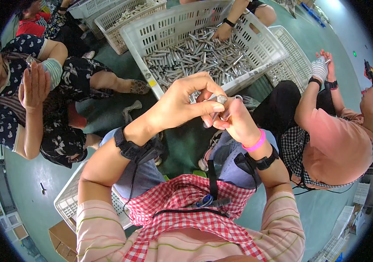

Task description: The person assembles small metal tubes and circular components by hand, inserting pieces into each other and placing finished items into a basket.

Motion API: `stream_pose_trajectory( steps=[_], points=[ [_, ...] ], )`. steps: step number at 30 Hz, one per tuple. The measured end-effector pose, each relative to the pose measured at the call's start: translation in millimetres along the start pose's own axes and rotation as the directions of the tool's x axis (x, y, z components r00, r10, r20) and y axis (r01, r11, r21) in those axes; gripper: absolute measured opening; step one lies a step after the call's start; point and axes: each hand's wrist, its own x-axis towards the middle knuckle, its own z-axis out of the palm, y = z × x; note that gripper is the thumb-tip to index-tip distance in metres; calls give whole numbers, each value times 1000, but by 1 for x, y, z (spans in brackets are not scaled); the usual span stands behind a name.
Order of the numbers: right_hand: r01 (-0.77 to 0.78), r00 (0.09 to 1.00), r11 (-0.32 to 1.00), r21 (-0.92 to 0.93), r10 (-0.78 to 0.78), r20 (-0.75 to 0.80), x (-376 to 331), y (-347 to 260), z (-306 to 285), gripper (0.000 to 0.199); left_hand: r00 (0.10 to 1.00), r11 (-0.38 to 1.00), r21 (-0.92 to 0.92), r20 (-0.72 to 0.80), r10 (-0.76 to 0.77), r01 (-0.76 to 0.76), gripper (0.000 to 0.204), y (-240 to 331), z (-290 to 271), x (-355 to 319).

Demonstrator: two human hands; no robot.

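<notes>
In front of the big crate, my two hands meet. My left hand (186,98) is closed, thumb and fingers pinching a short metal tube (221,100) with a dull grey end. Right beside it, my right hand (241,122) is curled with its fingers around another shiny metal tube (226,116). A round metal rim shows at its thumb; whether that belongs to the same tube I cannot tell. The fingers of both hands overlap and partly hide the pieces. Just beyond them, a white plastic crate (262,65) holds a heap of silvery metal tubes (195,54).
Another person's hand (223,32) reaches into the crate from the far side. Co-workers sit close at left and right, their hands (36,85) (321,67) raised. More white crates (127,22) (289,56) stand behind and at right. A basket (70,198) and cardboard box (62,240) lie at lower left.
</notes>
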Motion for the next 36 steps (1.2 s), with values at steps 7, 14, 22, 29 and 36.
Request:
stream_pose_trajectory(
  steps=[7, 14, 22, 29, 36],
  points=[
    [-26, 996, 975, -220, 7, -87, -3, -6, 5, 53, 1000, 997, 69, -6, 24, -23, 24, -3, -2, -1],
    [3, 978, 933, -359, -78, -195, -4, -16, 8, 48, 982, 960, 213, -9, 190, -183, 40, -4, -4, 2],
    [252, 924, 733, -632, -376, -67, -2, -9, 3, 36, 983, 982, 161, -141, 117, -94, 46, -5, -10, 2],
    [265, 927, 588, -764, -372, 35, -3, -11, 3, 26, 994, 965, -242, 68, -88, 102, 63, -15, 13, 0],
    [325, 882, 466, -823, -463, 86, -5, -5, 7, 27, 981, 827, -529, 123, -149, 191, 51, -12, 25, -7]
  ],
)
